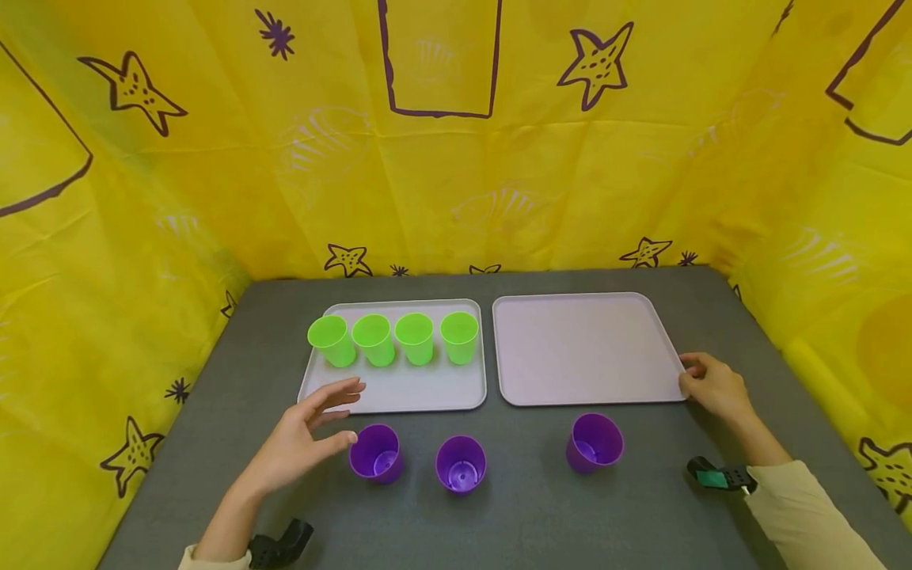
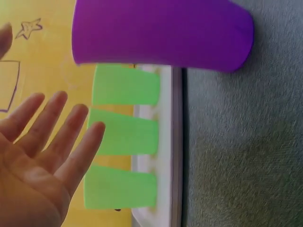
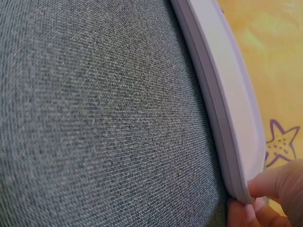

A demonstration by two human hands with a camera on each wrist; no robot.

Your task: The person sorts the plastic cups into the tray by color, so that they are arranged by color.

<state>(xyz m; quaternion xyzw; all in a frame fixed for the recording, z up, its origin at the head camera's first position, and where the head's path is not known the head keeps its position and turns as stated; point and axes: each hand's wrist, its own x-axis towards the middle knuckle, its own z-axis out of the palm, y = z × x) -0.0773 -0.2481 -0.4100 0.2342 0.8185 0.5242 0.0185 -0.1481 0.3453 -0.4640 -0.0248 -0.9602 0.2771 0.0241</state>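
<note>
My right hand pinches the front right corner of a pale pinkish tray; in the right wrist view the thumb lies on the rim with fingers beneath it. My left hand is held with fingers spread, beside the leftmost purple cup, and holds nothing. Whether its thumb touches that cup I cannot tell in the head view; in the left wrist view the palm and the purple cup are apart. Two more purple cups, one in the middle and one to the right, stand upright.
A white tray at the left carries a row of several green cups. Both trays lie side by side on a dark grey table. Yellow patterned cloth hangs behind and at both sides.
</note>
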